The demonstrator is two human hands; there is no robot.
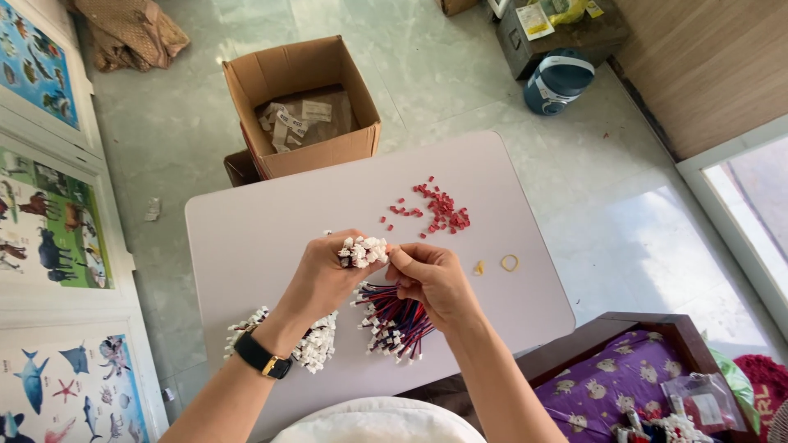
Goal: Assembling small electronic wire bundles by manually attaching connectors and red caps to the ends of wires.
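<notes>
My left hand (324, 275) grips a bunch of short wires by their white plastic connectors (364, 250), held above a pale grey table (263, 230). My right hand (431, 279) pinches at the right side of that white connector cluster with thumb and fingers. Under my hands lies a loose bundle of red and blue wires (396, 321). Another bunch with white connectors (316, 344) lies beneath my left wrist, which wears a black watch (261, 357). A scatter of small red caps (439, 211) sits farther out on the table.
Two yellow rubber bands (509, 262) lie right of my hands. An open cardboard box (300, 102) stands on the floor beyond the table, a blue round container (558, 79) farther right. A wooden tray with purple cloth (624, 377) sits at lower right. Animal posters (49, 221) line the left.
</notes>
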